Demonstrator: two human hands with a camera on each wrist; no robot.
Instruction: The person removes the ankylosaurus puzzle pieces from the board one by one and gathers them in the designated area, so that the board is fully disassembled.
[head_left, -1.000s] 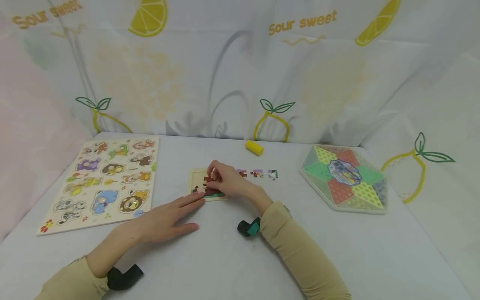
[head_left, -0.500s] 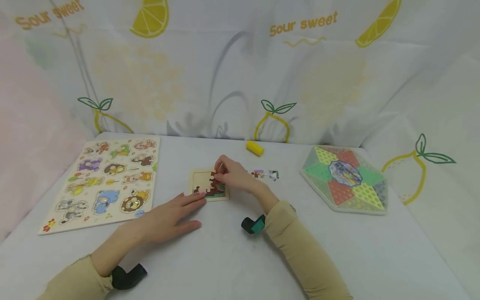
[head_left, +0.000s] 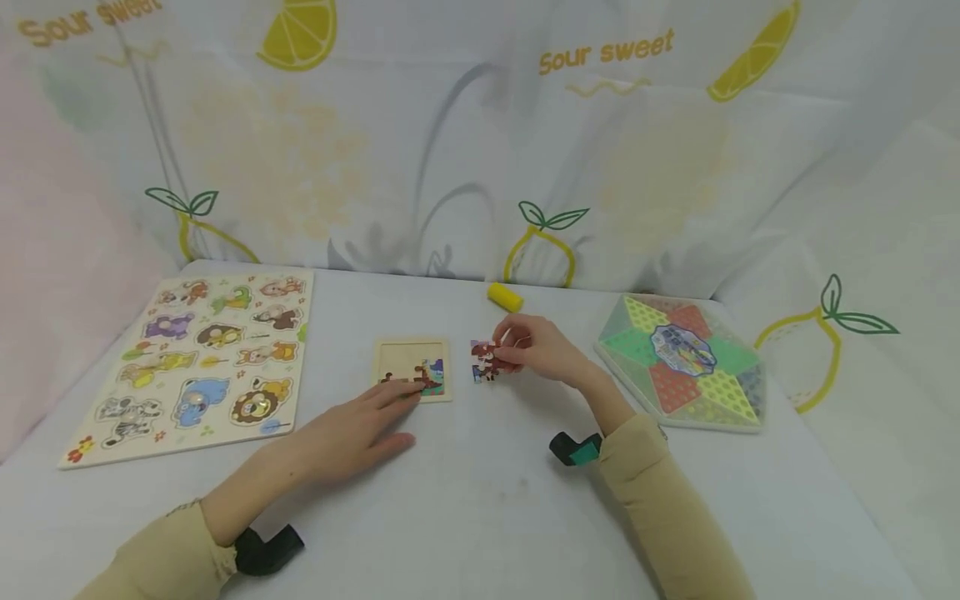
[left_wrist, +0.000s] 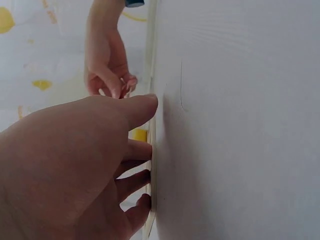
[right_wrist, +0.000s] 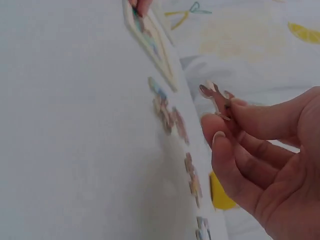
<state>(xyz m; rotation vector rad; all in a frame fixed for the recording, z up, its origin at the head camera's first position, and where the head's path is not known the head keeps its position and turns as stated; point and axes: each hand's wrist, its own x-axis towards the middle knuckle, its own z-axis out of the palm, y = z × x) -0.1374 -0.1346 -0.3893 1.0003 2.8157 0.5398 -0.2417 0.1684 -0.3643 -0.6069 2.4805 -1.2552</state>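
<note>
My left hand point(head_left: 360, 429) lies with straight fingers across the lower edge of a small wooden jigsaw tray point(head_left: 408, 352). Several fitted pieces point(head_left: 431, 375) show along the tray's bottom and right side; the fingertips overlap some of them. To the right of the tray, my right hand point(head_left: 543, 350) pinches a brown jigsaw piece point(right_wrist: 215, 95) between thumb and fingers, raised off the table in the right wrist view. Below it lie loose jigsaw pieces point(right_wrist: 164, 114) in a row, partly covered by the hand in the head view. In the left wrist view, fingertips point(left_wrist: 144, 201) touch the tray's edge.
A large wooden animal peg puzzle point(head_left: 202, 367) lies at the left. On the right sits a hexagonal Chinese checkers board point(head_left: 682, 362) in clear packaging. A yellow cylinder point(head_left: 506, 297) lies near the back edge, before a lemon-print curtain point(head_left: 375, 167).
My right hand has moved rightward from over the tray to the loose pieces, now pinching a brown jigsaw piece. The left hand stays at the tray's lower edge.
</note>
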